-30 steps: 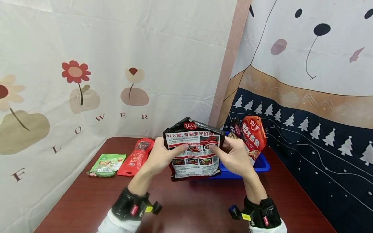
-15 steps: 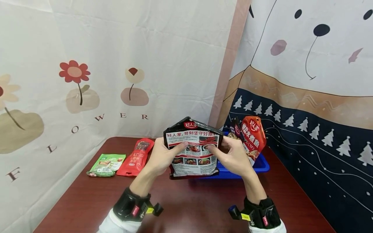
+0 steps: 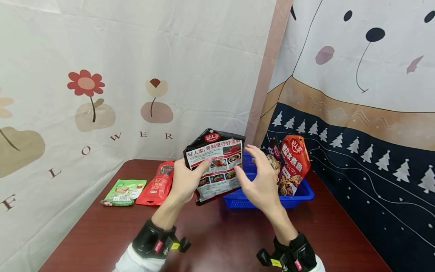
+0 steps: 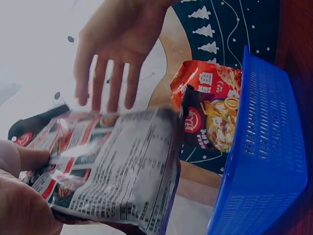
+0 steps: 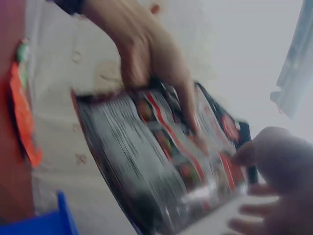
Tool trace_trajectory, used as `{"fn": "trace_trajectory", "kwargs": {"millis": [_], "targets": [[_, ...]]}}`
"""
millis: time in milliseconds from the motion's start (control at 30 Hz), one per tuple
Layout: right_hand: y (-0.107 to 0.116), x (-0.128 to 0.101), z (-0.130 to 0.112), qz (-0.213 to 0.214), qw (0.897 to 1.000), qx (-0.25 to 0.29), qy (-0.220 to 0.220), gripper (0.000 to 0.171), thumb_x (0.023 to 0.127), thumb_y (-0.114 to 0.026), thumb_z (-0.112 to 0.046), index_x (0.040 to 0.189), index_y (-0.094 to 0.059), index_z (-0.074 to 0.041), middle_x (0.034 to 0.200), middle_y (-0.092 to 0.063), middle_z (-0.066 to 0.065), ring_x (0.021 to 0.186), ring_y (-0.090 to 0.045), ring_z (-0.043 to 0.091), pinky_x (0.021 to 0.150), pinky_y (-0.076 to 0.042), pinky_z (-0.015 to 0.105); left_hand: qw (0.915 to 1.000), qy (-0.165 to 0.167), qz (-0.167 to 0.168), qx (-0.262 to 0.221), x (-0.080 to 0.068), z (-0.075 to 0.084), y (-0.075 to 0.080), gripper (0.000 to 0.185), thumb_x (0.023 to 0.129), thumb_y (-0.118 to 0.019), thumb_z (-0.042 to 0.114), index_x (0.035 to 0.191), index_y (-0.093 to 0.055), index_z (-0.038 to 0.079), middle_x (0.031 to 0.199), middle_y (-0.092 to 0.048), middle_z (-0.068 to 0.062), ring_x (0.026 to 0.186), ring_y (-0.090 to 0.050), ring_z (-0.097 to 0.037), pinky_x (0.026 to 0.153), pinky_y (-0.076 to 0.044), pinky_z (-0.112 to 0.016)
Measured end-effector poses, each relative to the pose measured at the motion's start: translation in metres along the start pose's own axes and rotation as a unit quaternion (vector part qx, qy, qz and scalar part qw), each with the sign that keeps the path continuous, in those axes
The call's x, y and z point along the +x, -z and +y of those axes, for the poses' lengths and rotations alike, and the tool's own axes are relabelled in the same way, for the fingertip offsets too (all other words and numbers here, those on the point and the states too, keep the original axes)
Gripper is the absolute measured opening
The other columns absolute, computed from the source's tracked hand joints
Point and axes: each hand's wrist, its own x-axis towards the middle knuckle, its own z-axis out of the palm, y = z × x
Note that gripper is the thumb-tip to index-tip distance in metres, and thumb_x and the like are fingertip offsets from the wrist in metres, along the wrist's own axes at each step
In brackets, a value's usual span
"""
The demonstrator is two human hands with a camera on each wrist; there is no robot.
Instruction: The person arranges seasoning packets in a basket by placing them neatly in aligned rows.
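Setting: printed cloth backdrops are hanging behind a dark red table (image 3: 217,241).
Left hand: the left hand (image 3: 185,181) is gripping the black seasoning packet (image 3: 215,162) by its left edge – thumb on the printed back, the other fingers behind it.
Packet: it is being held tilted above the table, just in front of the blue basket (image 3: 299,194), its printed back facing the person.
Right hand: the right hand (image 3: 259,181) is hovering just beside the packet's right edge – fingers spread and relaxed, not touching it.
Basket: two more packets (image 3: 290,162) are standing upright inside it, leaning at the far right end.
Left side of table: a red pouch (image 3: 159,183) and a green packet (image 3: 124,192) are lying flat, touching each other.
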Motion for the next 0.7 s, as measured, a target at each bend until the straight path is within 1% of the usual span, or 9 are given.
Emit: {"fn": "trace_trajectory", "kwargs": {"millis": [67, 133, 233, 300, 400, 567, 700], "targets": [[-0.010, -0.005, -0.008, 0.013, 0.999, -0.028, 0.030, 0.058, 0.089, -0.079, -0.020, 0.142, -0.059, -0.006, 0.153, -0.055, 0.008, 0.140, -0.054, 0.024, 0.114, -0.048, 0.046, 0.9998, -0.010, 0.016, -0.008, 0.000, 0.000, 0.000, 0.034, 0.091, -0.081, 0.024, 0.122, -0.074, 0.013, 0.117, -0.078, -0.014, 0.100, -0.079, -0.028, 0.082, -0.065, -0.046], [-0.019, -0.011, -0.016, 0.022, 0.998, -0.040, 0.054, 0.060, 0.088, -0.079, -0.020, 0.142, -0.058, -0.003, 0.154, -0.052, 0.013, 0.142, -0.051, 0.028, 0.116, -0.044, 0.047, 0.9991, -0.022, 0.029, -0.018, 0.000, 0.001, -0.001, 0.033, 0.091, -0.081, 0.022, 0.122, -0.074, 0.011, 0.117, -0.078, -0.014, 0.101, -0.079, -0.028, 0.082, -0.065, -0.046], [-0.031, -0.019, -0.024, 0.019, 0.996, -0.047, 0.069, 0.063, 0.087, -0.078, -0.020, 0.143, -0.056, -0.002, 0.155, -0.050, 0.018, 0.144, -0.048, 0.031, 0.116, -0.042, 0.049, 0.9980, -0.034, 0.047, -0.026, 0.000, 0.001, -0.002, 0.031, 0.092, -0.080, 0.020, 0.121, -0.075, 0.010, 0.115, -0.078, -0.015, 0.100, -0.079, -0.028, 0.081, -0.065, -0.045], [-0.038, -0.025, -0.027, 0.007, 0.996, -0.051, 0.068, 0.066, 0.087, -0.079, -0.021, 0.144, -0.054, -0.001, 0.156, -0.047, 0.019, 0.146, -0.045, 0.032, 0.116, -0.042, 0.052, 0.9973, -0.036, 0.058, -0.028, 0.000, 0.001, -0.002, 0.030, 0.092, -0.080, 0.020, 0.120, -0.075, 0.010, 0.114, -0.078, -0.016, 0.099, -0.079, -0.028, 0.081, -0.065, -0.045], [-0.046, -0.032, -0.029, -0.025, 0.996, -0.064, 0.051, 0.073, 0.087, -0.081, -0.026, 0.148, -0.050, -0.003, 0.161, -0.042, 0.018, 0.149, -0.040, 0.033, 0.117, -0.041, 0.056, 0.9970, -0.030, 0.066, -0.028, -0.001, 0.002, -0.004, 0.030, 0.092, -0.080, 0.022, 0.119, -0.075, 0.011, 0.114, -0.078, -0.016, 0.098, -0.079, -0.028, 0.080, -0.065, -0.045], [-0.054, -0.038, -0.027, -0.073, 0.994, -0.079, 0.032, 0.085, 0.086, -0.082, -0.034, 0.156, -0.042, -0.007, 0.169, -0.029, 0.017, 0.155, -0.031, 0.035, 0.120, -0.039, 0.060, 0.9974, -0.016, 0.065, -0.026, -0.004, 0.002, -0.006, 0.030, 0.093, -0.079, 0.024, 0.121, -0.074, 0.014, 0.116, -0.078, -0.014, 0.099, -0.079, -0.030, 0.080, -0.065, -0.046], [-0.058, -0.039, -0.023, -0.097, 0.992, -0.074, 0.034, 0.094, 0.084, -0.084, -0.040, 0.159, -0.037, -0.008, 0.172, -0.020, 0.018, 0.159, -0.025, 0.037, 0.121, -0.037, 0.061, 0.9979, -0.008, 0.061, -0.022, -0.007, 0.004, -0.010, 0.028, 0.096, -0.075, 0.023, 0.122, -0.074, 0.012, 0.117, -0.077, -0.017, 0.100, -0.078, -0.032, 0.080, -0.065, -0.046]]}}
